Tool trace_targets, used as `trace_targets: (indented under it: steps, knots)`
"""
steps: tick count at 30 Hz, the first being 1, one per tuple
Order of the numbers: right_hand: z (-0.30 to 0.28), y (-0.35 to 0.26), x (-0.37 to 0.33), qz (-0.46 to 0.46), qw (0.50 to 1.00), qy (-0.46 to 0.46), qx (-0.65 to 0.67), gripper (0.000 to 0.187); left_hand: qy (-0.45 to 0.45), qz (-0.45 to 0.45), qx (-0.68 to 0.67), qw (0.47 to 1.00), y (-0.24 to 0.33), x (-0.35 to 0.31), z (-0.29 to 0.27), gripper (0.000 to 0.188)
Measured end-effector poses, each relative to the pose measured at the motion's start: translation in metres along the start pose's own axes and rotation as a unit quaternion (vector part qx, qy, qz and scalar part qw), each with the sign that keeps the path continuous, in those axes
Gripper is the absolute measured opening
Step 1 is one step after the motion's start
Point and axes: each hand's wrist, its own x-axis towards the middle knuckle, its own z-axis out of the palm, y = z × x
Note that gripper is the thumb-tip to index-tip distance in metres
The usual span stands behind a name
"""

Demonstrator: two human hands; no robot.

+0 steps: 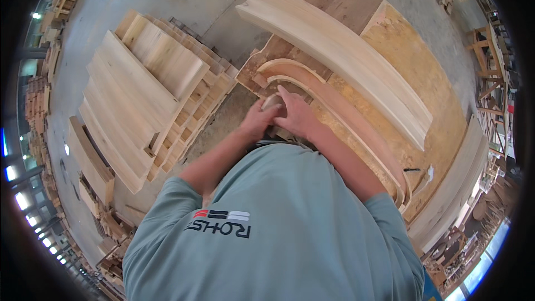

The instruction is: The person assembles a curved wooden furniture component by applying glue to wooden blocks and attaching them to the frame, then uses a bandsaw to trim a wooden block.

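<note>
My left hand (258, 119) and my right hand (296, 115) meet in front of my body, at the table's near left corner. Between them is a small pale rounded piece (271, 101), mostly covered by my fingers, so its kind cannot be made out. My left fingers close round it, and the right hand's fingers bend over its other side. Just beyond the hands lies a curved reddish-brown wooden strip (340, 102), with a thinner bent strip along its near side. Farther back rests a long, pale, curved wooden board (334, 42).
The worktable (426, 72) has a worn brown and yellowish top. A black pen-like item (412, 169) lies on its right part. To the left stands a stack of pale boards (125, 97) on slats. More long boards (454, 184) lean at the right.
</note>
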Motion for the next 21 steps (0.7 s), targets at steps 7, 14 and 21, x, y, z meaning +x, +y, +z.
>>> trace_targets:
  steps: [7, 14, 21]
  knots:
    - [0.037, 0.008, 0.026, 0.172, 0.979, -0.057, 0.097, 0.063, -0.028, -0.01, -0.146, 0.989, 0.036, 0.041, -0.108, 0.048]
    - [0.062, 0.022, 0.046, 0.226, 0.962, 0.024, 0.15, 0.047, 0.003, -0.025, -0.024, 0.999, 0.055, 0.072, -0.093, 0.06]
    - [0.074, 0.015, 0.071, 0.295, 0.939, 0.018, 0.175, 0.045, 0.024, -0.058, 0.118, 0.991, 0.07, 0.07, -0.091, 0.071]
